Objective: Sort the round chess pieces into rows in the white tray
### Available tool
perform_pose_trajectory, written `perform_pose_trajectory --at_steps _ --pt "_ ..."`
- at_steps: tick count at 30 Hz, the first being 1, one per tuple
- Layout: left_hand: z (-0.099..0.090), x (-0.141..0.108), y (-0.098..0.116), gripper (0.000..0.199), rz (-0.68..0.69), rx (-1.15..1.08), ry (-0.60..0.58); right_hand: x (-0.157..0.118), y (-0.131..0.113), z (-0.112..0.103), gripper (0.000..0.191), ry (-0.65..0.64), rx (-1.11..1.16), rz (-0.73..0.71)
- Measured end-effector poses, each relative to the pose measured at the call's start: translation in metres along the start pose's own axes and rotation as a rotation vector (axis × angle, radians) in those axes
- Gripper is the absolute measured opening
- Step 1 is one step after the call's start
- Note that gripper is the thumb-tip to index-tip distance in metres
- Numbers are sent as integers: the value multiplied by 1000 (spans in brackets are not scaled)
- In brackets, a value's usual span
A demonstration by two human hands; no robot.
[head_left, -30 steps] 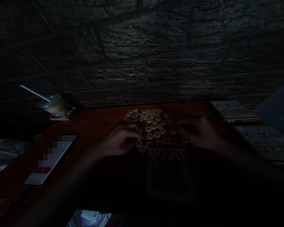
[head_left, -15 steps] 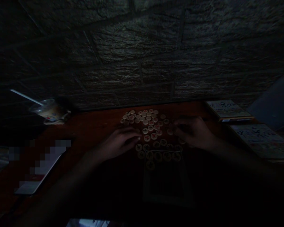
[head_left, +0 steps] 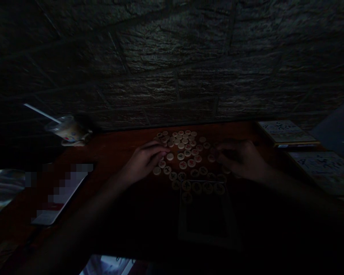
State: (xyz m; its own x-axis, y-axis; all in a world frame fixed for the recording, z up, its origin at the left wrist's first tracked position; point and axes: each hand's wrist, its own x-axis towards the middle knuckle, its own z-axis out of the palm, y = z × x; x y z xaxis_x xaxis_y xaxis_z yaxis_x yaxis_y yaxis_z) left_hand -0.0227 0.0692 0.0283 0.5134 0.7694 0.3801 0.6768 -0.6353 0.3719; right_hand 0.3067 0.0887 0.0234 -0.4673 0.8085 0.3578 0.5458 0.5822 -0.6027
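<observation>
Between the hands, the tray (head_left: 232, 214) bears a few round pieces (head_left: 180, 156); more lie loose beyond its edge. Left hand (head_left: 145, 160): fingers slightly parted, beside the pieces. Right hand (head_left: 240, 158): fingers curled at the pieces' right side; grip cannot be determined. Boxes (head_left: 289, 133) lie right of it.

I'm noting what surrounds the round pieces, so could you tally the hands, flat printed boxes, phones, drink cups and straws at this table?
Hands: 2
Flat printed boxes: 2
Phone: 1
Drink cup: 1
Straw: 1
Total: 7
</observation>
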Motion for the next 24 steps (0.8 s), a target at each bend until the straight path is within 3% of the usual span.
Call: perform_pose_trajectory --at_steps 7,19,24 --pt "11 4 6 21 -25 -24 -105 1 -2 -1 24 -9 1 -9" --pt "13 11 22 12 -279 -113 -128 1 -2 2 22 11 14 -38" --pt "11 11 26 11 -294 -27 -79 1 -3 2 20 37 -3 -27"
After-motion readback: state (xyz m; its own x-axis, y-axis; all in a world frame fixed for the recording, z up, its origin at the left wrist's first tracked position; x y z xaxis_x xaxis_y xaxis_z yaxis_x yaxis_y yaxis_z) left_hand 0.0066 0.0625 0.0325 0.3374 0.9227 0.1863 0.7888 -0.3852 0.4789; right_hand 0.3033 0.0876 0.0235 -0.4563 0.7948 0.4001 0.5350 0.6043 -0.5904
